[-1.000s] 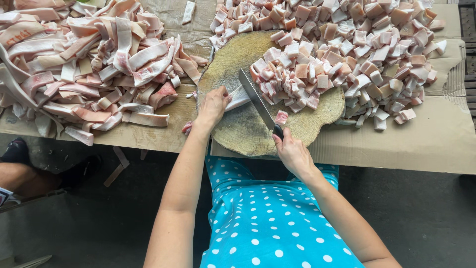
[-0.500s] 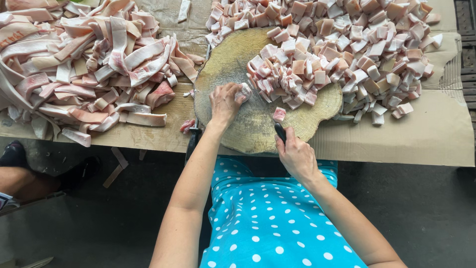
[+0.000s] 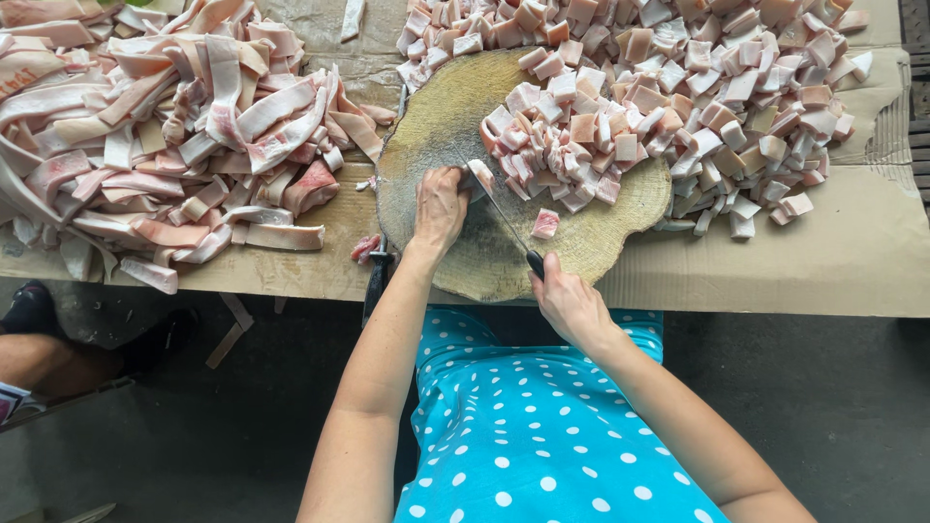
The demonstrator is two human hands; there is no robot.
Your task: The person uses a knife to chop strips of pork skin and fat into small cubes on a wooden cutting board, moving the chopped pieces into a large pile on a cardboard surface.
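A round wooden chopping block [image 3: 455, 126] lies on the cardboard-covered table. My left hand [image 3: 439, 205] presses down on a piece of pale pink meat [image 3: 478, 174] at the block's middle. My right hand [image 3: 567, 300] grips the dark handle of a knife [image 3: 506, 221] whose blade stands edge-down right beside the left hand's fingers. A heap of cut meat cubes [image 3: 581, 136] covers the block's right half. One loose cube [image 3: 545, 224] lies near the blade.
Long strips of raw meat [image 3: 165, 136] are piled at the left. More cubes [image 3: 756, 87] spread over the cardboard [image 3: 852, 252] at the right. A second dark-handled tool [image 3: 376, 281] rests at the table edge. Someone's leg and dark shoe [image 3: 29, 310] show at lower left.
The left hand moved from the block's left edge to its middle, onto a meat piece. The knife swung from lying flat to standing on edge beside the fingers.
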